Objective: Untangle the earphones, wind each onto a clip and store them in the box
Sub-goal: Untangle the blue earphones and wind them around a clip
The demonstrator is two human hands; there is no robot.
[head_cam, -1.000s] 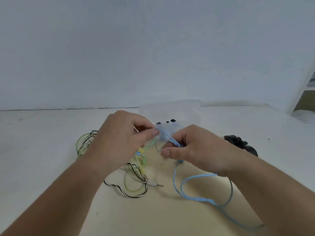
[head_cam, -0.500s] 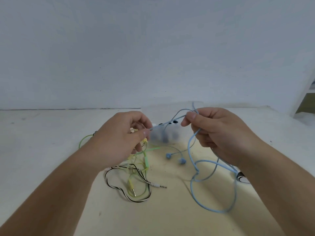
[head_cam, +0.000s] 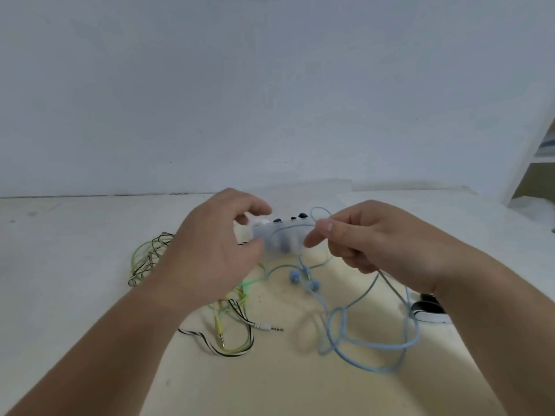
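My right hand (head_cam: 369, 238) pinches the blue earphone cable (head_cam: 375, 349) between thumb and forefinger, just above the table. From it the cable hangs down; its two blue earbuds (head_cam: 303, 280) dangle near the tabletop and a long loop lies to the right. My left hand (head_cam: 210, 253) hovers beside it with fingers spread and nothing visibly gripped. Below it lies a tangle of green-yellow and black-and-white striped earphones (head_cam: 234, 328), their jack plugs (head_cam: 270, 327) pointing right. The clear plastic box (head_cam: 279, 238) stands behind my hands, with black clips (head_cam: 300, 217) at its top edge.
A black and white object (head_cam: 429, 309) lies on the table (head_cam: 75, 265) under my right forearm, partly hidden. A white wall rises close behind the box. A white shelf unit (head_cam: 534, 139) stands at the far right.
My left hand has let go of the blue cable and opened its fingers. My right hand has dropped slightly and still pinches the cable, and the earbuds now hang free.
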